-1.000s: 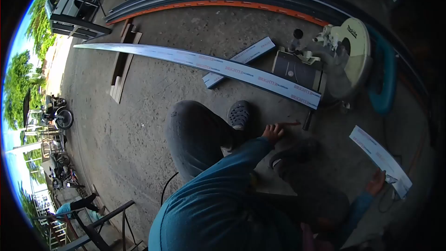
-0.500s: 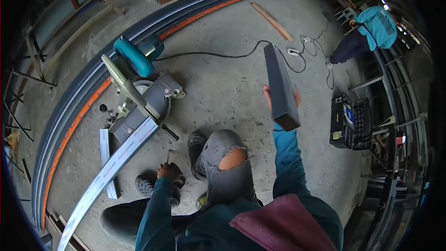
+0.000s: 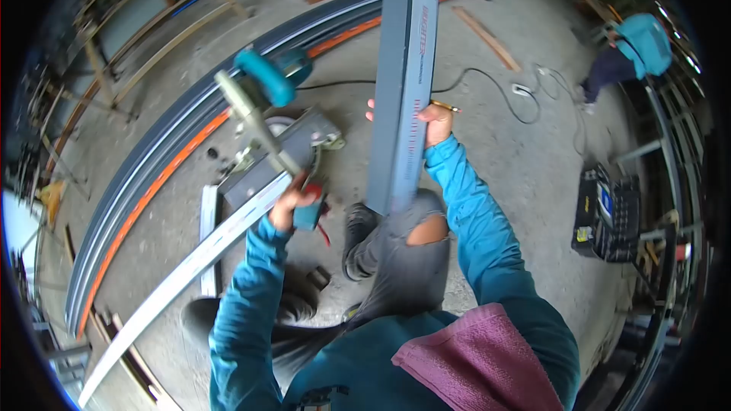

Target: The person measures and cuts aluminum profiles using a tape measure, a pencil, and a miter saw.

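My right hand [image 3: 436, 125] grips a dark grey metal profile [image 3: 390, 76], which stands tilted up before my knee. White film with red print covers one side of it. A yellowish pencil [image 3: 448, 107] sticks out from the same hand. My left hand [image 3: 285, 204] is closed around a small teal and red tape measure [image 3: 308, 215], slightly blurred, with a red strap hanging below. Close to that hand is a mitre saw [image 3: 263, 82] with a teal motor. A long film-covered profile [image 3: 179, 268] runs from the saw toward the lower left.
Several long dark profiles [image 3: 152, 133] with an orange strip lie along the left and back. A black cord [image 3: 335, 84] crosses the concrete floor. To the right are an open black tool case [image 3: 607, 213] and metal racks. Another person [image 3: 643, 46] bends at the far right.
The profile in my right hand has swung left and turned, so its printed side shows. My left hand has come up from the floor to the saw, with the tape measure now visible in it.
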The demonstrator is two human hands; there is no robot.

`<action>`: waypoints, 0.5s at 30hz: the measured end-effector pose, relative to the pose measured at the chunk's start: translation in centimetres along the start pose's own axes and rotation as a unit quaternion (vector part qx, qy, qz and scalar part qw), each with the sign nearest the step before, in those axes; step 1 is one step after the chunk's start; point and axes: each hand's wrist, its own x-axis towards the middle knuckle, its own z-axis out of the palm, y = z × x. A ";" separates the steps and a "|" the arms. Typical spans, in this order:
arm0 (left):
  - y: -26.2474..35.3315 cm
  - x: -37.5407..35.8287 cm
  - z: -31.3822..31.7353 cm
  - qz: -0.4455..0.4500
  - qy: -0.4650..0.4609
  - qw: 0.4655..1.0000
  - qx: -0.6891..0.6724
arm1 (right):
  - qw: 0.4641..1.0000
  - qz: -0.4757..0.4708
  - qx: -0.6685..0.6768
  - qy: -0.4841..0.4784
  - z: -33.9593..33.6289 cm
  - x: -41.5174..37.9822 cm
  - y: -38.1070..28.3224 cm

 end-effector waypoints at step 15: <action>6.6 -4.5 -0.9 0.027 0.028 0.938 0.345 | 0.993 0.058 -0.068 -0.074 4.9 0.2 7.6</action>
